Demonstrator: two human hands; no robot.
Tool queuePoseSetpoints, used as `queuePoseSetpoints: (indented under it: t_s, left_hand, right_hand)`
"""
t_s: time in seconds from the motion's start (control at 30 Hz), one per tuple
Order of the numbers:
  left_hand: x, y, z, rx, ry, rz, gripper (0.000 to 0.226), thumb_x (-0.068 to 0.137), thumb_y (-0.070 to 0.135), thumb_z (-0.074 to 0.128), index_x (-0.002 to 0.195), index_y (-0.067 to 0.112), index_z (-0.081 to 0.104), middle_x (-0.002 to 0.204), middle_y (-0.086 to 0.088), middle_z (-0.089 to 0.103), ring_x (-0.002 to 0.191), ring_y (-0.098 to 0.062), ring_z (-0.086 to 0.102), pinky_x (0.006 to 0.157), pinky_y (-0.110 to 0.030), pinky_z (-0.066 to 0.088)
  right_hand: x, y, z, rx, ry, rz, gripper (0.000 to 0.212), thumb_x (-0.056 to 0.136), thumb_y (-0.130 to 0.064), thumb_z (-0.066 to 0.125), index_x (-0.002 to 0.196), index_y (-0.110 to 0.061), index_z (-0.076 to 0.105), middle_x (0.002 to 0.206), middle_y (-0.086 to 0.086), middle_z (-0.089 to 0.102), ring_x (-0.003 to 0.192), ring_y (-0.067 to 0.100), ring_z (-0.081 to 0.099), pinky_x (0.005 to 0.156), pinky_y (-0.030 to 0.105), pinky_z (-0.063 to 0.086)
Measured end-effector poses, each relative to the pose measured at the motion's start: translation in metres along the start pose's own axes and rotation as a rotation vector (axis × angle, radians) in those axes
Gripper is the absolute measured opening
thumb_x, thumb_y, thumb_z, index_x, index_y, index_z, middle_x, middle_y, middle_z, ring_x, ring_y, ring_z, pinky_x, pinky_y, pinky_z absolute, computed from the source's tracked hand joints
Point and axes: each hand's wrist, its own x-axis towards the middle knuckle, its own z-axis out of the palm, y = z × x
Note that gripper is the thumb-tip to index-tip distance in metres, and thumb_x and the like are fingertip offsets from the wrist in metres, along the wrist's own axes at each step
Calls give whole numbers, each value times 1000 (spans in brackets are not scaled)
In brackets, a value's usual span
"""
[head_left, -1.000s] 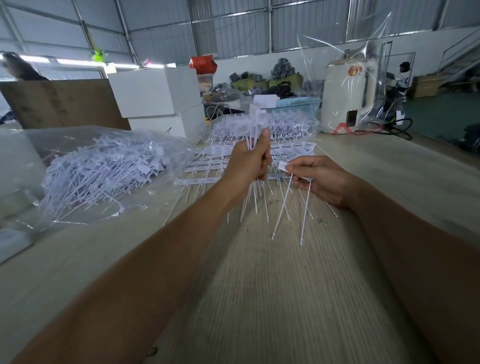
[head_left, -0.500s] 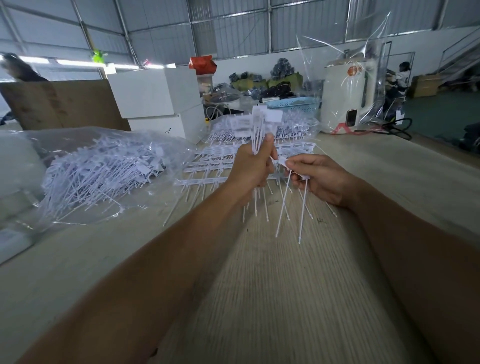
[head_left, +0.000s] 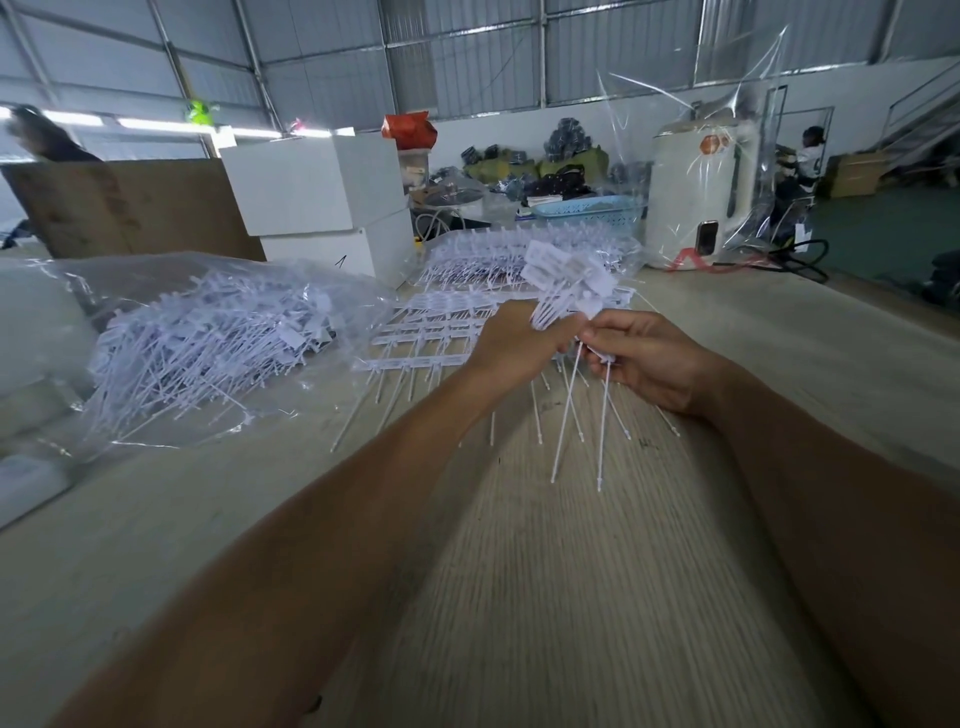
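My left hand (head_left: 511, 343) grips a bundle of white plastic tag ties (head_left: 563, 280), their flat heads fanned up and to the right above the fist. My right hand (head_left: 647, 361) pinches two more ties (head_left: 576, 415) by their heads; their thin tails hang down toward the wooden table (head_left: 545, 597). The two hands touch at the fingertips. Just beyond the hands, flat strips of joined ties (head_left: 431, 332) lie on the table.
A clear bag full of loose ties (head_left: 208, 343) lies at the left. Another bagged heap of ties (head_left: 498, 249) sits behind the strips. White boxes (head_left: 317, 192), a brown board (head_left: 130, 208), a blue basket (head_left: 592, 210) and a white wrapped appliance (head_left: 701, 197) stand at the back.
My left hand tilted its bundle so the heads now lean right, toward my right hand. My right hand moved slightly up and left until its fingertips met the left hand.
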Motion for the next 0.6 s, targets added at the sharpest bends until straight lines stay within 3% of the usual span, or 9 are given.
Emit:
queuePoseSetpoints:
  t_s: [0.13, 0.23, 0.3, 0.37, 0.6]
  left_hand:
    - [4, 0, -4, -17, 104, 22, 32, 95, 27, 64, 64, 20, 65, 57, 13, 61, 48, 3, 52, 51, -14, 38]
    - [8, -4, -12, -96, 155, 24, 27, 95, 28, 65, 69, 22, 63, 54, 15, 57, 46, 2, 48, 55, -23, 39]
    - [5, -8, -16, -135, 97, 70, 19, 96, 27, 66, 77, 27, 63, 57, 19, 59, 49, 6, 50, 55, -18, 40]
    - [0, -11, -18, -162, -1, 95, 13, 97, 26, 66, 84, 28, 64, 53, 22, 56, 46, 7, 48, 45, -10, 35]
    - [-2, -12, -27, -183, -114, 25, 23, 95, 40, 67, 73, 37, 65, 51, 15, 43, 43, -3, 35, 41, -17, 25]
  right_hand:
    - [2, -2, 1, -23, 20, 34, 22, 78, -25, 77, 98, -17, 79, 97, 7, 73, 84, 12, 68, 78, 25, 56]
    - [2, -2, 3, -45, 25, 59, 18, 79, -26, 75, 94, -16, 80, 103, 10, 75, 94, 15, 71, 78, 24, 57]
    - [1, -2, 3, -43, 26, 63, 18, 78, -25, 76, 92, -15, 80, 103, 12, 74, 89, 15, 70, 78, 24, 57]
    - [0, -3, 3, -9, 21, 63, 18, 78, -23, 76, 93, -14, 79, 101, 12, 69, 77, 11, 65, 77, 24, 56]
    - [-3, -8, 5, 85, 17, 93, 11, 79, -17, 72, 86, -15, 80, 93, 7, 71, 68, 8, 58, 67, 20, 53]
